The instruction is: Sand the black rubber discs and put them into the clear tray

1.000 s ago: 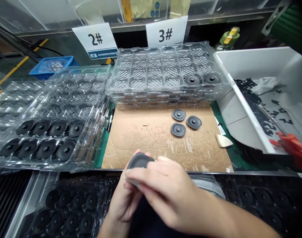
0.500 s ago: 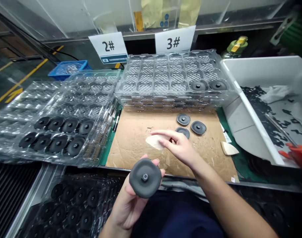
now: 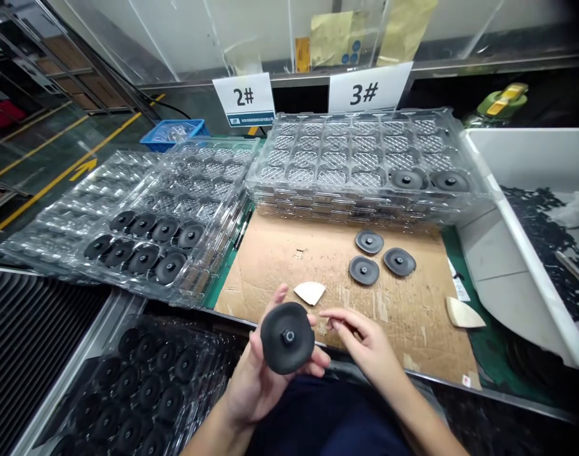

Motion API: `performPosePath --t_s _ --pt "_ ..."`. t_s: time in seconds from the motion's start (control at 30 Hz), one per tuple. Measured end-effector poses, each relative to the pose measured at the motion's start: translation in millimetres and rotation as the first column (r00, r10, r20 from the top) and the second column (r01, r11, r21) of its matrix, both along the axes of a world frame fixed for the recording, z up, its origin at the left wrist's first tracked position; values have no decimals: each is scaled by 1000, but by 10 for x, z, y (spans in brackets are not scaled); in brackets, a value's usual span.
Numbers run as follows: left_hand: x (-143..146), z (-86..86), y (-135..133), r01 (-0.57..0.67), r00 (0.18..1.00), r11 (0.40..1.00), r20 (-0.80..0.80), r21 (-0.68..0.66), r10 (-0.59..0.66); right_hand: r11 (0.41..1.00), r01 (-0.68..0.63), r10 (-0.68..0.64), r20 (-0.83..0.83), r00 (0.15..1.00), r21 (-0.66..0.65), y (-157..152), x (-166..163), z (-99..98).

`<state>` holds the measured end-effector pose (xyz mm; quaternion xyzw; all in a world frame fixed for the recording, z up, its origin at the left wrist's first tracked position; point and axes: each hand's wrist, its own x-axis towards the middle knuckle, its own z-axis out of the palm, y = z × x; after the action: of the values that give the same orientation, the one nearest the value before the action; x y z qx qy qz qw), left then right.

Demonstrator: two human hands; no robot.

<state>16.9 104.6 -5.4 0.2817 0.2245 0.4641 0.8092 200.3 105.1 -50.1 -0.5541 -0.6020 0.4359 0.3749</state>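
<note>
My left hand (image 3: 256, 386) is closed around the rim of a black rounded disc (image 3: 287, 361) with a small hub in its middle, its hubbed face towards me. Just to the right, my right hand (image 3: 360, 342) has its index finger stretched out and seems to hold nothing. On the cardboard sheet (image 3: 265, 253) beyond my hands lies a cream wedge-shaped pad (image 3: 310, 292), touched by neither hand. Three more black discs (image 3: 364, 270) rest farther back on the cardboard.
Behind the cardboard stand stacked clear trays (image 3: 365, 196), with two discs in the top one. Another clear tray (image 3: 175, 171) at left holds several discs. A white bin (image 3: 522, 253) with black scraps borders the right, beside a second cream pad (image 3: 464, 313). A disc-filled tray (image 3: 175, 342) sits lower left.
My right hand has let go of the cream pad, now lying on the cardboard, and has drawn back towards the disc. The left hand still holds the disc. The camera view has turned left.
</note>
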Motion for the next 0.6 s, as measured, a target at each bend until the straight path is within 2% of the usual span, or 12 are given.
performPosePath --t_s 0.03,0.07,0.13,0.2,0.23,0.3,0.37,0.4,0.47,0.53,0.6 --pt "3 -27 21 -51 985 988 -155 144 73 1000 -7 7 -2 1000 -14 -57 11 -34" --pt "6 -57 46 -61 935 945 -314 321 167 1000 -7 7 -1 1000 -24 -114 21 -70" --pt "13 -116 101 55 763 787 -534 615 364 999 5 -5 9 1000 -36 -223 42 -118" --pt "27 -151 146 213 639 641 -601 738 480 999 31 -30 37 999 -27 -308 78 -104" --pt "36 -156 160 258 613 599 -608 758 505 999 41 -40 59 997 -2 -333 104 -73" --pt "56 -145 167 293 596 569 -612 768 520 994 17 -30 122 992 107 -341 170 22" --pt "69 -116 153 296 603 582 -621 757 501 963 -80 25 209 978 258 -289 248 135" --pt "72 -99 143 289 607 617 -639 732 474 937 -142 61 252 966 318 -246 283 191" --pt "72 -71 126 240 629 772 -700 588 337 888 -247 130 304 944 388 -149 317 296" --pt "65 -55 117 181 669 920 -729 349 145 891 -251 158 261 952 379 -72 266 381" --pt "42 -57 105 123 707 979 -706 165 30 943 -138 98 146 984 301 -51 125 425"
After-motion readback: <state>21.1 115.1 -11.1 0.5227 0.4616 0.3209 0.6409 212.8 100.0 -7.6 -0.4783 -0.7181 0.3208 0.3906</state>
